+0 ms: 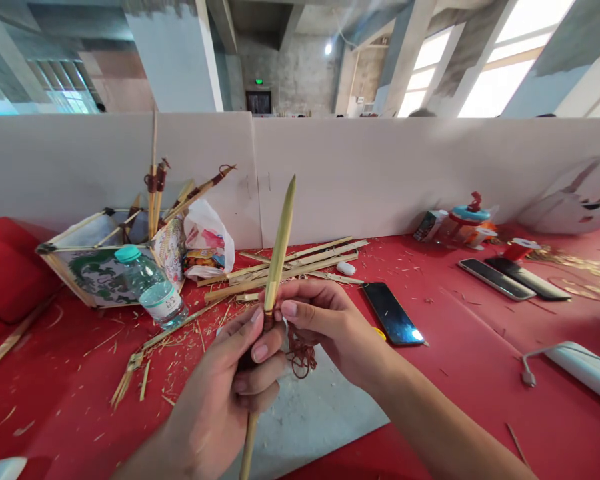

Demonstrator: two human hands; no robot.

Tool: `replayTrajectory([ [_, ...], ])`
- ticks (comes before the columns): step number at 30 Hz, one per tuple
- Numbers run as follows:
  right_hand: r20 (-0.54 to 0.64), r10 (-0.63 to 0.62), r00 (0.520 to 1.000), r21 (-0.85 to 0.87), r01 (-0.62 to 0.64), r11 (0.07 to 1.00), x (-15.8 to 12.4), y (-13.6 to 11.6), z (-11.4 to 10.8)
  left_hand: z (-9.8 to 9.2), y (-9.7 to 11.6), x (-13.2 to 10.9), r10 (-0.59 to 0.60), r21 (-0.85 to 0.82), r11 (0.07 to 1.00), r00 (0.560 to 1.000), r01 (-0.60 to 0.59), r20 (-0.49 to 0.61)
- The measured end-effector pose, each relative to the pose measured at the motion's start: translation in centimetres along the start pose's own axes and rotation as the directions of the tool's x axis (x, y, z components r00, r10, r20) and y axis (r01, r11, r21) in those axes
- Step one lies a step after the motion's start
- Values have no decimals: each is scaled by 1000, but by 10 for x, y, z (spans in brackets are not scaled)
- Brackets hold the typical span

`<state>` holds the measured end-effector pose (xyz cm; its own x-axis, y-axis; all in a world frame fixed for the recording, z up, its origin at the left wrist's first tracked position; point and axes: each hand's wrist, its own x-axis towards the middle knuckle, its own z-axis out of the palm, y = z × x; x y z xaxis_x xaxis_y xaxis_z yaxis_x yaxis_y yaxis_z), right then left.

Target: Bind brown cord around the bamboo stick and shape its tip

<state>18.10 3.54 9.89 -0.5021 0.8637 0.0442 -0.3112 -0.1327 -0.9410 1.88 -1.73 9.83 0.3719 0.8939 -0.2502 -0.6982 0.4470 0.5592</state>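
My left hand is wrapped around a pointed bamboo stick, held upright with its flat, greenish tip up and its thin shaft showing below the fist. Reddish-brown cord winds around the stick just above my left fingers, and a loose bundle of it hangs beside them. With thumb and fingers together, my right hand pinches the cord close against the stick; its fingertips partly cover the wrapping. Beneath both hands lies a grey-white board on the red tabletop.
Bamboo strips and shavings lie behind the hands. Left stand a plastic bottle and a decorated box holding cord-wrapped sticks. A black phone lies right, with more phones and a thread spool beyond. A white partition closes the back.
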Motion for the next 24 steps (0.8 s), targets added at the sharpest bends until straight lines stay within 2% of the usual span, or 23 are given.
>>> replayTrajectory([
  [7,-31,-51,998,47,53,997,-1,-4,3,1,-3,1,-33,18,999,999,33,-2],
  [15,-57,-120,991,-37,118,992,1,1,2,5,-7,2,66,204,978,995,-49,-77],
  [24,-105,-143,984,-54,138,989,-1,5,7,2,-7,2,150,268,956,983,-117,-108],
])
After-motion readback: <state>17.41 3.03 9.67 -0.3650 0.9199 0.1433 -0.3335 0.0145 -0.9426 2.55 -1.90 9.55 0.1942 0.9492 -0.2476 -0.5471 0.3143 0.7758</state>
